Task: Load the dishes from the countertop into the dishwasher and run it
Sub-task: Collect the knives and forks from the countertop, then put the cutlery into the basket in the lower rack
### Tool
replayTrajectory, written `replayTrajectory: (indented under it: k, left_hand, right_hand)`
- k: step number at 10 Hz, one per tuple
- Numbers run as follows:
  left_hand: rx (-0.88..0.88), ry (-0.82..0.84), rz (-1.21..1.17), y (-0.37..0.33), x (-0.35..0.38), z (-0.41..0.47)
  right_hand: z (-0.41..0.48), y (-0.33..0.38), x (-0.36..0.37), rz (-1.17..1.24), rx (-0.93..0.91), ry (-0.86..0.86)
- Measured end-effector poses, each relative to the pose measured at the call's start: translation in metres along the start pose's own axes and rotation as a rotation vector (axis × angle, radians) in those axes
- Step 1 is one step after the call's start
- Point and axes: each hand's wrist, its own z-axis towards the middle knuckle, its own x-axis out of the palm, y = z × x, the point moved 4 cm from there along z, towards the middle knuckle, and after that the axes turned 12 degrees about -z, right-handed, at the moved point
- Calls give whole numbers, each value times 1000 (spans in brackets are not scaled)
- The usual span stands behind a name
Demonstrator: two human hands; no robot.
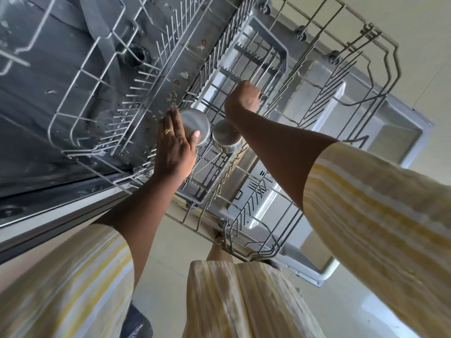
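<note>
Steel cup [194, 123] clasped in the left hand [174, 145]; right hand [244, 97] fisted round a rack wire [264, 69].

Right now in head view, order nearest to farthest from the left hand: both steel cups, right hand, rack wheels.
1. First steel cup, gripped by the left hand.
2. Second steel cup, just right of it.
3. Right hand, higher, gripping a rack wire.
4. Rack wheels, top rail.
</note>
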Motion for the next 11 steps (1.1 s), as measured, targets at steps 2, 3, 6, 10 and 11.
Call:
replayTrajectory:
  k: [2,3,6,10,11]
  left_hand:
    - [37,-35,-4,4,5,4]
    - [36,-35,2,5,5,4]
    - [37,-36,50,-4,-2,-9]
    - [11,-122,16,-43,-14,-93]
    - [-69,-112,-49,-50,-23,-132]
  right_hand:
    - [4,-2,6,4,5,17]
    - [5,-1,7,-22,-13,25]
    - [0,-7,8,-169,-107,-5]
    - [-94,-53,-16,-950,-1090,-67]
    - [-123,-74,-28,-1027,-1131,-1]
